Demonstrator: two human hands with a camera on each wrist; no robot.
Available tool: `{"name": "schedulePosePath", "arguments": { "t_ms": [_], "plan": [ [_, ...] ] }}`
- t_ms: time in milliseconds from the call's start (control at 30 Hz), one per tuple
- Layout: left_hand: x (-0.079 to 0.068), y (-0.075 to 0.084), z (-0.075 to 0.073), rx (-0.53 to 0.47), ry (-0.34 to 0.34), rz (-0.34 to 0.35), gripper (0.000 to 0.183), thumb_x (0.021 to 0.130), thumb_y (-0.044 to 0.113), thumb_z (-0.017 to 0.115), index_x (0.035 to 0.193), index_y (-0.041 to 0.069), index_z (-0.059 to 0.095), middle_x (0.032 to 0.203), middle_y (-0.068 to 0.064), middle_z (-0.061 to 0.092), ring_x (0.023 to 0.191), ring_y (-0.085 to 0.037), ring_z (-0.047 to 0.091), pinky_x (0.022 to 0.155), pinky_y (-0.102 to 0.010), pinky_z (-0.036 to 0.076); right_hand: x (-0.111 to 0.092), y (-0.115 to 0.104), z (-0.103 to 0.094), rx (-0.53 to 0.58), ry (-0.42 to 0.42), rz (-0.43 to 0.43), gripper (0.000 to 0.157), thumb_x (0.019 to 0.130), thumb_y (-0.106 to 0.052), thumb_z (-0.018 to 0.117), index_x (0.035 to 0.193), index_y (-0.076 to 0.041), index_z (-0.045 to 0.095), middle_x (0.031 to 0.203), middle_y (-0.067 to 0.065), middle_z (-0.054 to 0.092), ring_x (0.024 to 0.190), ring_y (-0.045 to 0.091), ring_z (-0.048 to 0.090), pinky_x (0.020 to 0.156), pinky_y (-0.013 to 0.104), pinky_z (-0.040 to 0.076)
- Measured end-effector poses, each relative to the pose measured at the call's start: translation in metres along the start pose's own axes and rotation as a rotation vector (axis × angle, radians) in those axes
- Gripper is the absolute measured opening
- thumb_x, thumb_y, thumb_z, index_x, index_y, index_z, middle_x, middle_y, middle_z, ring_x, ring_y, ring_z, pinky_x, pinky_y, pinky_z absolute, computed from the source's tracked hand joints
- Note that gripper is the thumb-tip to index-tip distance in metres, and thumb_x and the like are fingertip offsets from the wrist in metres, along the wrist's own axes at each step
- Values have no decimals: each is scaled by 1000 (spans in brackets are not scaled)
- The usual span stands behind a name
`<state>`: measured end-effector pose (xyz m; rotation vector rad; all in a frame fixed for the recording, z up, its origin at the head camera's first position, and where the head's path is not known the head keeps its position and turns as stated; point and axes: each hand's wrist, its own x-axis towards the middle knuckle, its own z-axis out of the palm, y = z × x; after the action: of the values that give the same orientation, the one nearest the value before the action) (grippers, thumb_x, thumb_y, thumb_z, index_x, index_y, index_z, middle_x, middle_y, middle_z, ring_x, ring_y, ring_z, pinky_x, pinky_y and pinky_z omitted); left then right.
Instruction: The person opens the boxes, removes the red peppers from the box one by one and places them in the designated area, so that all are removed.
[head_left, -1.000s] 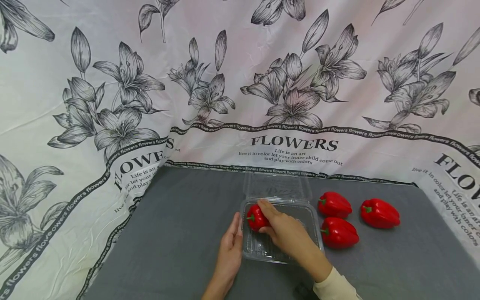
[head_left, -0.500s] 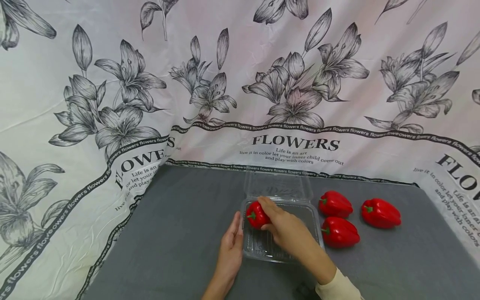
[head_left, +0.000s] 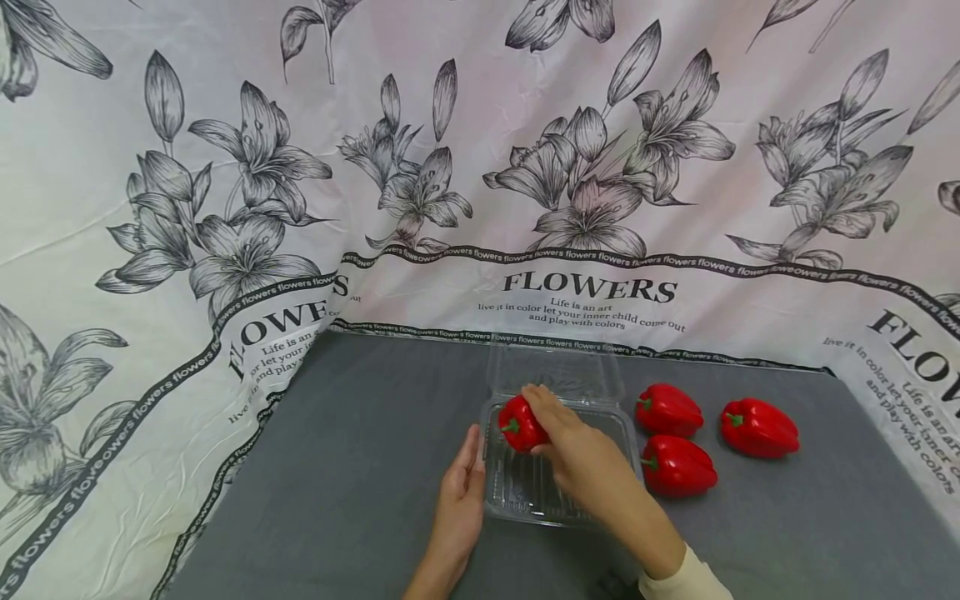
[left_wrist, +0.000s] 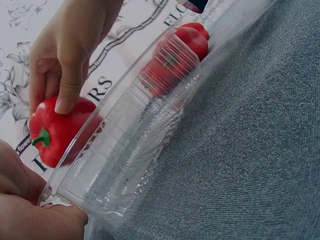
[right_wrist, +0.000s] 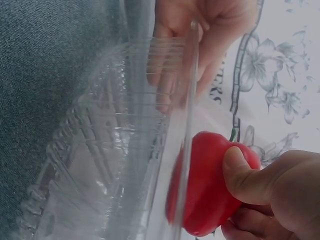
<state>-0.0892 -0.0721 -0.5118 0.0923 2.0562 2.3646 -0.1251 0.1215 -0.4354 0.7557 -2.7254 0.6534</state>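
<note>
My right hand (head_left: 592,467) grips a red bell pepper (head_left: 521,423) with a green stem, thumb on one side and fingers on the other. In the left wrist view this bell pepper (left_wrist: 62,130) is at rim height, its lower part seen through the clear wall. Below it, the clear plastic clamshell container (head_left: 525,505) sits on the grey cloth, lid (head_left: 555,372) tipped back. At the container's left side, my left hand (head_left: 459,493) pinches the rim between thumb and fingers. The left hand (right_wrist: 205,30) also shows past the far wall in the right wrist view.
Three more red bell peppers lie right of the container: a back one (head_left: 670,409), a front one (head_left: 679,466) and one farther right (head_left: 761,427). A flower-printed curtain (head_left: 420,292) borders the grey cloth (head_left: 360,467) at the back and sides.
My right hand has lifted the bell pepper from inside the container up to rim height, shifting slightly right. The left hand and the other peppers have stayed put.
</note>
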Motion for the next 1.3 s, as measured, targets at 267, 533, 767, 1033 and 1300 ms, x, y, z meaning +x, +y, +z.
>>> {"name": "schedulePosePath", "arguments": {
  "t_ms": [267,533,767,1033,1300],
  "plan": [
    [-2,-1,-1,-13,-7,4,56,114,3,37,167,-2,18,174,-16,19,161,-26,18,123,-23,20,-3,0,-8,7,4,19,86,87,-9,87,162,-11,44,161,15,48,136,33,61,88,46,64],
    [-3,-2,-2,-1,-3,8,56,114,2,37,167,-1,19,174,-16,20,161,-26,19,124,-24,20,-7,0,-16,9,21,41,86,85,-6,87,161,-10,46,160,16,50,138,36,59,92,49,62],
    [-2,-1,-2,-21,-17,45,56,113,-1,36,166,-6,18,174,-20,18,161,-30,18,118,-10,22,-10,4,-24,8,22,76,85,88,-7,85,162,-11,45,161,14,49,140,36,57,89,48,64],
    [-1,-1,-2,-27,-19,38,56,113,-1,36,166,-5,18,174,-19,18,161,-29,18,118,-10,22,-11,10,-32,7,21,96,92,86,-7,88,164,-14,41,163,12,46,143,35,53,75,36,66],
    [-1,-1,-2,-35,-20,24,56,113,-1,35,166,-5,17,174,-19,17,161,-28,18,118,-9,23,-15,15,-38,4,40,97,89,87,-3,85,164,-11,41,163,15,46,144,37,52,73,32,65]
  ]
}}
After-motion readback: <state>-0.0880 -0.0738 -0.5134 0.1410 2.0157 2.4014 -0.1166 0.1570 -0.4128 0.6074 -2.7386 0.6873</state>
